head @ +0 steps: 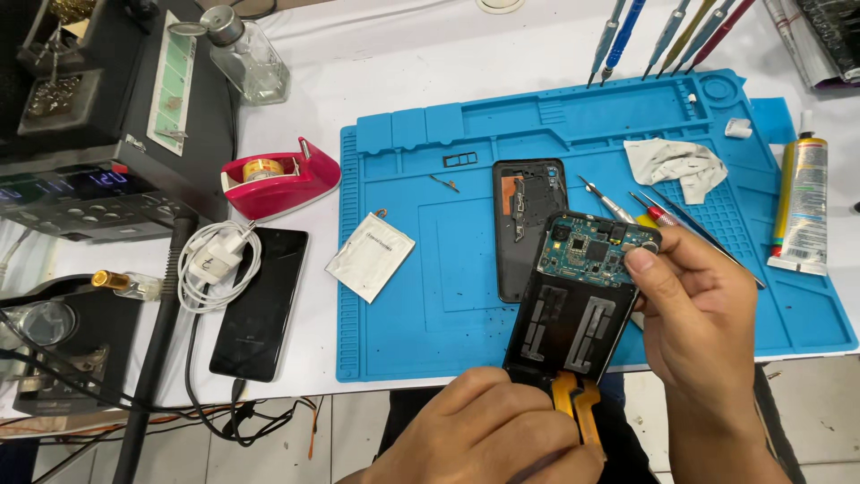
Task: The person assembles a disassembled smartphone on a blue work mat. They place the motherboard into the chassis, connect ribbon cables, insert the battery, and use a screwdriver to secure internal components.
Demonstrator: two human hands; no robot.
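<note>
Both hands grip my opened phone (573,300) above the blue mat (421,296): left hand (488,430) clamps its bottom, right hand (694,314) fingers (640,262) pinch its top corner. Rigid but fragile; I'd hold the frame edges, not the exposed board.

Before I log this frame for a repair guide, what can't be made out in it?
- Opened phone: lower end hidden by the left hand, head view.
- Its circuit board: parts too small; right corner covered by the right hand.
- Screwdrivers: handles cut off by the top edge.
- Back cover: partly behind the phone.
</note>
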